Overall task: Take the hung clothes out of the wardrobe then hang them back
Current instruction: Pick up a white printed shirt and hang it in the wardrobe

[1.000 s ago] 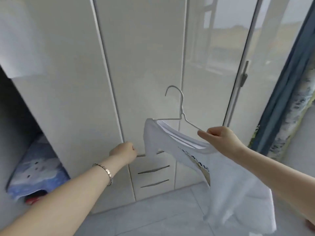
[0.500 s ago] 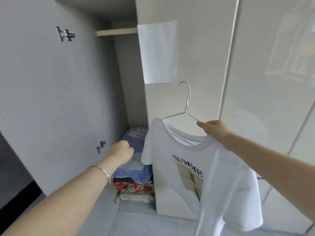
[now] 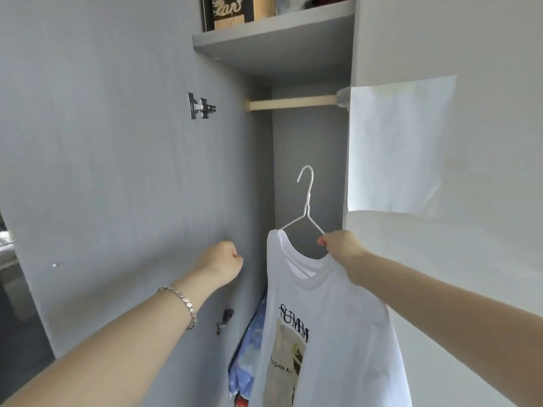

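Observation:
A white T-shirt (image 3: 329,333) with a dark printed graphic hangs on a thin white wire hanger (image 3: 307,201). My right hand (image 3: 342,248) grips the hanger's right shoulder wire and holds it in front of the open wardrobe bay. The hook points up, well below the pale wooden clothes rail (image 3: 292,102), which is bare. My left hand (image 3: 221,261) is a closed fist with nothing in it, near the inner face of the open grey wardrobe door (image 3: 117,171).
A grey shelf (image 3: 273,39) above the rail carries a dark box and other items. Folded blue patterned bedding (image 3: 248,351) lies at the bay's bottom. A sheet of white paper (image 3: 396,142) is stuck on the closed door at right. Metal hinges are on the open door.
My view has swung left and upward from the closed doors to the open bay. The hanger with the T-shirt has moved in front of the bay and the rail has come into view.

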Tool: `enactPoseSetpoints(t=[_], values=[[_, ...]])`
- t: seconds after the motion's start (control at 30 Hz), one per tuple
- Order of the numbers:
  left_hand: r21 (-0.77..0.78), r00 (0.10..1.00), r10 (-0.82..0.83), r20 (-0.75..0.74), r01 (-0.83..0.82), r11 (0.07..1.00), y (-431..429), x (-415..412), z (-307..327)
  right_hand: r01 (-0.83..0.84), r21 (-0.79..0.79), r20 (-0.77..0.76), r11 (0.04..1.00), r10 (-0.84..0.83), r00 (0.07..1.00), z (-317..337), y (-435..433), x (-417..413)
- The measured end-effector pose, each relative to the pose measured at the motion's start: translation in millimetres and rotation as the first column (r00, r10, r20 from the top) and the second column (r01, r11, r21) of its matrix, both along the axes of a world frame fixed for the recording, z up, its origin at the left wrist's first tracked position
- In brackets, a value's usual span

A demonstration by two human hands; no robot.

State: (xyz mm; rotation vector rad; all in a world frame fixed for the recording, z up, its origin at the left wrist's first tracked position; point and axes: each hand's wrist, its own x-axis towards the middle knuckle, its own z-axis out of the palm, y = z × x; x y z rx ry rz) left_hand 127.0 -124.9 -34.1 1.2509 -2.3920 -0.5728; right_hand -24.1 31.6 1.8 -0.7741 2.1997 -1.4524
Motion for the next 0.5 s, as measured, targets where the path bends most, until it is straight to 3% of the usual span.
enactPoseSetpoints(t=[0.1,0.33,0.5], values=[[-0.038,1.0,-0.001,-0.007,0.001,0.999,-48,-22,24,-0.052,-0.02,-0.034,0.998,0.051,0.998,27,-53,-13],[-0.18,0.999,-0.01,0.034,0.016,0.984,-141,-61,71,-0.03,-0.121,0.043,0.992,0.035,0.998,84,-162,-44],[-0.126,0.995,-0.078,-0.066,0.069,0.99,-207,-93,92,0.02,-0.194,0.024,0.981,-0.016,1.0,120,-228,-72]])
